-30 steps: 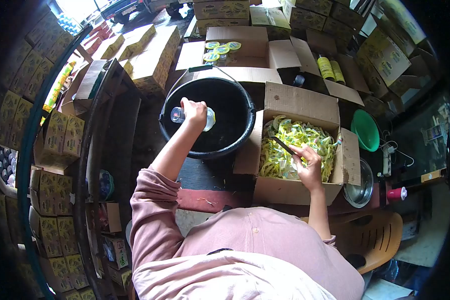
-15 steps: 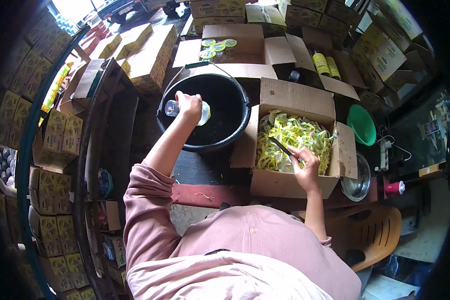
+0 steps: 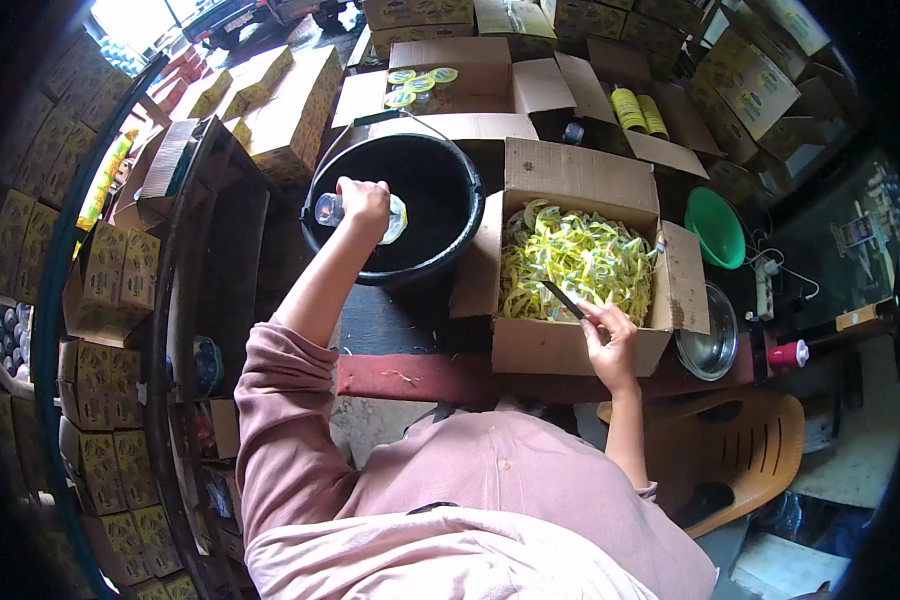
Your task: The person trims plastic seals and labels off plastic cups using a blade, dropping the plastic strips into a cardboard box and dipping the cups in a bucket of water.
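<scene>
Over the left part of a black bucket (image 3: 450, 170), my left hand (image 3: 364, 208) is closed around a clear plastic bottle (image 3: 329, 209), which lies sideways in the grip with both ends showing. My right hand (image 3: 610, 340) is closed on the handle of a dark, thin blade-like tool (image 3: 562, 299). That tool points up and left above a cardboard box (image 3: 540, 345) heaped with yellow and white plastic strips (image 3: 575, 255). The bucket's wire handle with a green grip stands raised at its far side.
Behind the bucket, an open carton (image 3: 480, 75) holds several yellow-lidded containers (image 3: 410, 87). Two yellow cylinders (image 3: 640, 110) lie farther right. A green basin (image 3: 715, 228), a glass bowl (image 3: 707, 335) and a pink-and-white object (image 3: 788, 354) are at the right. An orange chair (image 3: 735, 450) stands nearby.
The camera view has shifted slightly, so the bucket and boxes appear farther up and left. Both hands keep their holds, with the bottle still over the bucket and the tool still over the box.
</scene>
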### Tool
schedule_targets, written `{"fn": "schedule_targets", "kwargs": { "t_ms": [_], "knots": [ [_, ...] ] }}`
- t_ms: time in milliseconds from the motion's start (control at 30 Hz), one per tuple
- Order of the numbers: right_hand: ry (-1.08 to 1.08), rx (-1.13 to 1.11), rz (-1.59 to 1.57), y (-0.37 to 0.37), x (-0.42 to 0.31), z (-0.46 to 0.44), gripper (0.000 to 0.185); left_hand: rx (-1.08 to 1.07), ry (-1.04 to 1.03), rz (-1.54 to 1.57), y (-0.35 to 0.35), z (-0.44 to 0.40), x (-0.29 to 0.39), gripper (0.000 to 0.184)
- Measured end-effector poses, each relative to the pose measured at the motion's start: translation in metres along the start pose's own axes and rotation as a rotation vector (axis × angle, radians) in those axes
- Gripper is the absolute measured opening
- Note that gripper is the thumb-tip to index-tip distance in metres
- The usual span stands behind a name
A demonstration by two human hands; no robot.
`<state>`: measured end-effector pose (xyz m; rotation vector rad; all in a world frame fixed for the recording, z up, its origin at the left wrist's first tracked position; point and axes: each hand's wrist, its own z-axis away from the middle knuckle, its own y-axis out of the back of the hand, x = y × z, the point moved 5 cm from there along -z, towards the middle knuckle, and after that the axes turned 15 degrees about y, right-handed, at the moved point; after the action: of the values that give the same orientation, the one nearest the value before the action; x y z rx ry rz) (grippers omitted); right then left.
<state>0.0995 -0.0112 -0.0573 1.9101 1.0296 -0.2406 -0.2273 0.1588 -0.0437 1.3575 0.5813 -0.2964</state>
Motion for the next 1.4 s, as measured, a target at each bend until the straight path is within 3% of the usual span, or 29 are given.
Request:
{"fn": "schedule_targets", "kwargs": {
  "t_ms": [67,233,367,433,533,567,633,733,767,833,900,967,1000,1100,1133,1233,1333,1400],
  "knots": [
    [0.008,0.012,0.015,0.002,0.0,0.004,0.033,-0.007,0.007,0.011,0.006,0.005,-0.002,0.051],
    [-0.071,0.035,-0.007,0.01,0.001,0.013,0.03,-0.032,0.049,0.089,0.011,0.005,-0.007,0.064],
    [-0.103,0.058,0.021,0.025,-0.001,0.017,0.029,0.041,-0.02,0.303,-0.012,0.006,0.002,0.062],
    [-0.103,0.08,0.015,0.032,-0.003,0.021,0.029,-0.423,-0.237,0.053,-0.045,0.005,0.016,0.055],
    [-0.106,0.094,0.059,0.04,-0.002,0.028,0.028,-0.426,-0.087,0.135,-0.037,0.0,0.006,0.051],
    [-0.112,0.096,0.069,0.042,-0.002,0.031,0.027,-0.295,-0.031,0.27,-0.025,0.004,0.001,0.05],
    [-0.105,0.105,0.07,0.047,-0.002,0.034,0.026,-0.471,-0.18,0.031,-0.042,0.001,0.01,0.05],
    [-0.121,0.149,0.064,0.055,-0.003,0.038,0.027,-0.275,-0.145,0.206,-0.021,-0.003,0.005,0.054],
    [-0.125,0.167,0.068,0.057,-0.003,0.041,0.027,-0.4,-0.202,0.028,-0.027,-0.003,0.009,0.055],
    [-0.184,0.273,-0.019,0.062,-0.003,0.044,0.027,-0.473,-0.156,0.069,-0.022,0.001,0.005,0.055],
    [-0.274,0.409,-0.192,0.067,0.006,0.054,0.027,-0.276,-0.083,0.381,-0.025,-0.013,-0.001,0.054],
    [-0.4,0.591,-0.459,0.061,0.022,0.071,0.029,-0.64,-0.118,0.003,-0.043,-0.007,0.002,0.052],
    [-0.432,0.642,-0.569,0.062,0.024,0.074,0.033,-0.668,-0.126,0.106,-0.036,0.001,-0.001,0.055],
    [-0.485,0.836,-0.932,0.056,0.034,0.084,0.032,-0.37,-0.113,0.208,-0.035,-0.008,-0.008,0.057],
    [-0.503,0.842,-0.954,0.054,0.036,0.087,0.031,-0.634,-0.151,0.012,-0.036,0.0,-0.003,0.056],
    [-0.562,0.883,-1.071,0.05,0.034,0.086,0.032,-0.492,-0.134,0.139,-0.028,-0.002,-0.006,0.051],
    [-0.603,0.872,-1.085,0.045,0.035,0.086,0.033,-0.656,-0.188,0.038,-0.041,-0.006,0.0,0.051],
    [-0.614,0.862,-1.092,0.044,0.036,0.084,0.032,-0.644,-0.209,0.024,-0.034,-0.003,0.004,0.052]
  ]
}}
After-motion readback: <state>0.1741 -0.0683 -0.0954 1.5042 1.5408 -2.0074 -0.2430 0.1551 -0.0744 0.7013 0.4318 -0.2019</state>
